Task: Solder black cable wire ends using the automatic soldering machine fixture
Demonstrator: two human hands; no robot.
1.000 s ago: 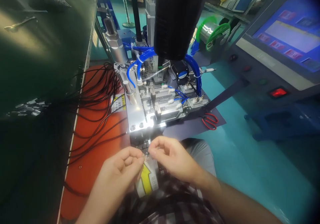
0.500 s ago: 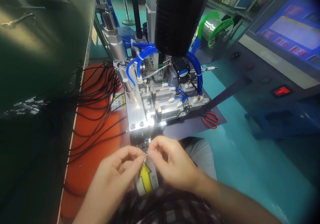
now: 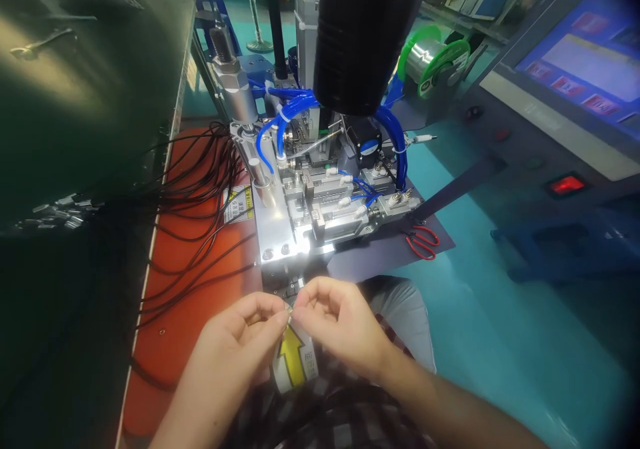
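Just in front of the machine's lit metal block (image 3: 280,252), both my hands meet fingertip to fingertip. My left hand (image 3: 245,335) is closed in a pinch of thumb and forefinger. Opposite it, my right hand (image 3: 340,325) pinches too, its fingertips almost touching the left ones. A tiny shiny part (image 3: 289,310) shows between the fingertips; its kind is too small to make out. Below the hands lies a white label with a yellow arrow (image 3: 292,357).
Black cables (image 3: 200,202) with metal connector ends (image 3: 67,210) lie across an orange surface (image 3: 190,362) on the left. Red-handled pliers (image 3: 423,242) rest right of the machine. A green wire spool (image 3: 434,59) and a lit touchscreen (image 3: 590,62) stand farther right. A dark cylinder (image 3: 367,42) hangs overhead.
My right hand has come slightly lower and closer to my left fingertips. Both hands keep their pinch, and the view has shifted slightly.
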